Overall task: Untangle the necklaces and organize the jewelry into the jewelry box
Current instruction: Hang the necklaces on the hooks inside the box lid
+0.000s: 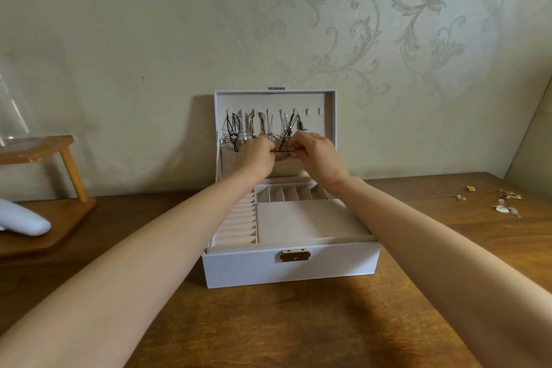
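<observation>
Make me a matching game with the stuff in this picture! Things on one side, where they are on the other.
Things:
1. necklaces
2. loose jewelry pieces
3. gold latch
4. black cord

Places:
A. front of the jewelry box
B. stretched between the left hand and right hand
C. hanging inside the open lid
D. on the table, far right

Pairs: 1-C, 2-D, 3-A, 4-B

My left hand and right hand are up at the open lid of the box, pinching a thin black cord stretched between them. Necklaces hang in a row from the lid's hooks. The tray below lies bare. Small jewelry sits scattered on the table, well to my right.
</observation>
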A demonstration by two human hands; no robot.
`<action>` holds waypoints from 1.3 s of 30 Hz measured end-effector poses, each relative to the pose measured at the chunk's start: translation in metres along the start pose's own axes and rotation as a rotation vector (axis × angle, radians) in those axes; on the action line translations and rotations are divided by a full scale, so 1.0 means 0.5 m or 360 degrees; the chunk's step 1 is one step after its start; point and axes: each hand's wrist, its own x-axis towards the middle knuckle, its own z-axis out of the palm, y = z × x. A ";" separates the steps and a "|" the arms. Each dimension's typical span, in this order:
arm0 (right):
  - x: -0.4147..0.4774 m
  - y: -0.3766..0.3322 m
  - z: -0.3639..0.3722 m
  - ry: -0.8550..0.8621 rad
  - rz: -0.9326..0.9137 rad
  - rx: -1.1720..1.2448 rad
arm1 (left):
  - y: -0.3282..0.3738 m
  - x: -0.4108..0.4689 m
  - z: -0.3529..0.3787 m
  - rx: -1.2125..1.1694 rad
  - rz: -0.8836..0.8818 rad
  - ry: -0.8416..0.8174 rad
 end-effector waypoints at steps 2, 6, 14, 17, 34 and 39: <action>0.008 0.004 -0.002 0.0052 0.0062 -0.0036 | -0.001 -0.004 -0.002 -0.0054 0.0009 -0.0029; 0.012 -0.003 0.003 -0.0050 0.0083 -0.0100 | -0.003 -0.010 -0.006 -0.0031 0.0063 -0.0009; -0.005 0.003 0.003 -0.0264 0.0004 -0.0351 | -0.008 -0.017 0.012 -0.0242 0.0064 0.0137; -0.005 0.006 -0.001 -0.0333 0.0023 -0.0384 | -0.007 -0.022 0.008 -0.0151 0.0079 0.0175; -0.021 -0.004 -0.006 -0.0131 0.0145 -0.0092 | 0.018 -0.019 0.014 0.0252 0.0241 -0.0258; -0.023 -0.005 -0.002 -0.0295 0.0111 -0.0334 | 0.009 -0.026 0.025 0.0054 0.0130 -0.0217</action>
